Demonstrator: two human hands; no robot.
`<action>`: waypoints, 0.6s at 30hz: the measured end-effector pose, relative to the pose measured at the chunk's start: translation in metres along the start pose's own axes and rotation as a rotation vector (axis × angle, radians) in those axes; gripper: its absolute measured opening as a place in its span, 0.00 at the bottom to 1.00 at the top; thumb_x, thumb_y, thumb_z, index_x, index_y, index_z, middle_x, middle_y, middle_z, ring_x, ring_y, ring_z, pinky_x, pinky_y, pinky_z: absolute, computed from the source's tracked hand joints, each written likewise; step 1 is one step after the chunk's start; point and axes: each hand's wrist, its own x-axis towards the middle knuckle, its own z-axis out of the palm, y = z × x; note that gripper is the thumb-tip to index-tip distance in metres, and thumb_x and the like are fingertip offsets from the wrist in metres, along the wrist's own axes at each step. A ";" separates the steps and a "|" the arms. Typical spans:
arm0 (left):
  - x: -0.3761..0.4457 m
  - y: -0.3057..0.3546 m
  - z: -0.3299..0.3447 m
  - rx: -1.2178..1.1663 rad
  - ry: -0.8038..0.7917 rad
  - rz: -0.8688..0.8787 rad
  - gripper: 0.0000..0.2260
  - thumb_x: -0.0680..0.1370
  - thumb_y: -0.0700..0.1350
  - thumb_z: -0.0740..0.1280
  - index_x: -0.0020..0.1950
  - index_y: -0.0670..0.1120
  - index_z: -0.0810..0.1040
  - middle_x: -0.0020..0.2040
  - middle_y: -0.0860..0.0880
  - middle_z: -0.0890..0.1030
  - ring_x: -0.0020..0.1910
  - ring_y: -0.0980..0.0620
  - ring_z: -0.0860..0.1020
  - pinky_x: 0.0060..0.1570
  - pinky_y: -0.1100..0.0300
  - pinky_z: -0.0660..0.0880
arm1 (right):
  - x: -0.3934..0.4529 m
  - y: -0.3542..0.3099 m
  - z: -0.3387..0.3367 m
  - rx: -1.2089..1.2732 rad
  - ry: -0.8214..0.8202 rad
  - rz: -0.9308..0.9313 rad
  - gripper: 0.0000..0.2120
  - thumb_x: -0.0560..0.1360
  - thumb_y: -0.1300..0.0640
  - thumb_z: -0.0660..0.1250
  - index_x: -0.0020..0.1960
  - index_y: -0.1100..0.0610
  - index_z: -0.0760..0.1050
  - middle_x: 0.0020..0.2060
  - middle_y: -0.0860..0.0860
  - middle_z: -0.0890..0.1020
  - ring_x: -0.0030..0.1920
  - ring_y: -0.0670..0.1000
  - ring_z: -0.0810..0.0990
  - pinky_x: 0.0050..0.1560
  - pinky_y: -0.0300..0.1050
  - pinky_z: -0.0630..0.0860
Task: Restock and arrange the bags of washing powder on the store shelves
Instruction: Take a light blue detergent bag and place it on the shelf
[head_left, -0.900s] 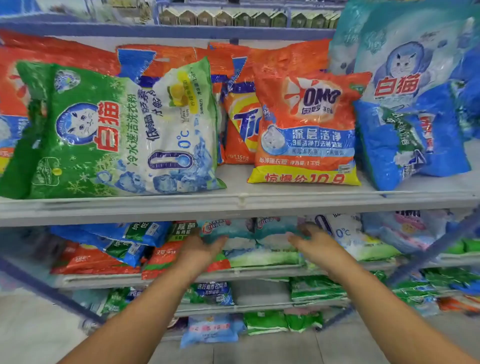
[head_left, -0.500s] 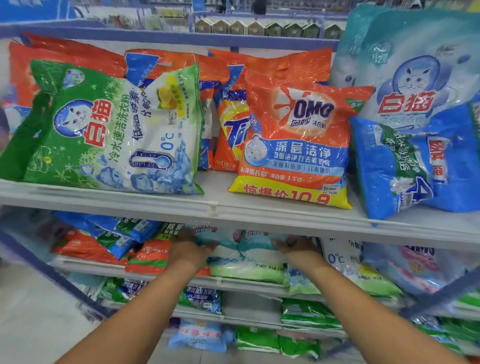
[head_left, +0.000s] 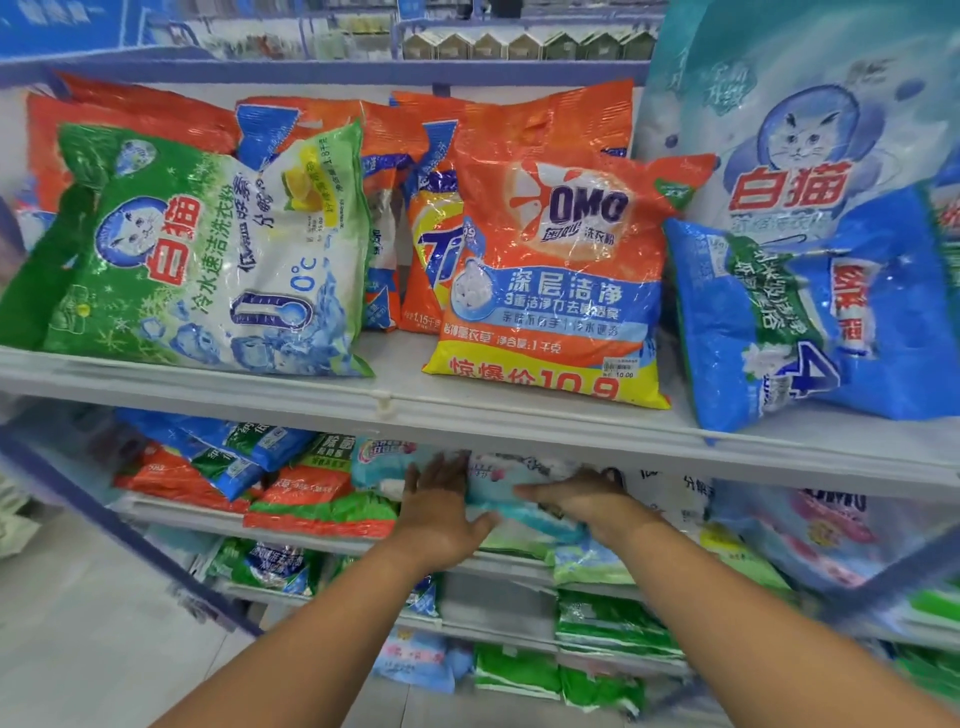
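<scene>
Under the upper shelf (head_left: 384, 402) of a store rack, we reach both arms into the second tier, where a pale teal-and-white bag of washing powder (head_left: 498, 488) lies flat between our hands. Its long axis runs left to right along the shelf, and one long edge faces out toward us; which end is its top we cannot tell, as the print is blurred. Our left hand (head_left: 441, 512) rests on the bag's left part with fingers nearly straight and together, thumb spread toward the right, gripping nothing. Our right hand (head_left: 582, 499) lies over the bag's right part, fingers stretched leftward across its surface; whether the fingertips curl round the bag we cannot tell.

Just left of the bag, an orange-and-green bag (head_left: 317, 499) lies flat, and blue bags (head_left: 228, 452) are piled beyond it. On the upper shelf, a green White Cat bag (head_left: 208, 260) leans back on the left, an orange OMO bag (head_left: 556, 280) stands tilted near the middle with a Tide bag (head_left: 431, 249) behind it, and a blue bag (head_left: 753, 322) leans against a tall pale-blue White Cat bag (head_left: 795, 140) on the right. Lower tiers hold green bags (head_left: 608, 618) lying flat.
</scene>
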 end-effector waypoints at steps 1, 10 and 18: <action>-0.002 0.000 0.002 0.010 0.007 0.012 0.42 0.79 0.68 0.55 0.83 0.46 0.46 0.83 0.49 0.51 0.82 0.47 0.46 0.80 0.45 0.40 | -0.005 0.003 -0.001 0.041 -0.003 -0.006 0.39 0.59 0.42 0.83 0.64 0.58 0.77 0.62 0.51 0.81 0.56 0.51 0.82 0.55 0.42 0.78; -0.041 0.025 0.020 -0.653 0.160 -0.216 0.23 0.74 0.58 0.63 0.63 0.45 0.76 0.61 0.47 0.75 0.60 0.49 0.75 0.59 0.58 0.69 | -0.011 0.040 0.008 0.271 -0.036 -0.037 0.23 0.70 0.54 0.80 0.59 0.57 0.73 0.57 0.52 0.82 0.49 0.46 0.81 0.47 0.37 0.76; -0.053 0.027 0.009 -1.075 -0.092 -0.540 0.33 0.69 0.68 0.73 0.66 0.49 0.72 0.63 0.47 0.78 0.60 0.44 0.78 0.58 0.51 0.77 | -0.072 0.053 -0.004 0.462 -0.032 -0.072 0.34 0.72 0.56 0.77 0.73 0.57 0.65 0.53 0.49 0.78 0.48 0.48 0.76 0.51 0.42 0.71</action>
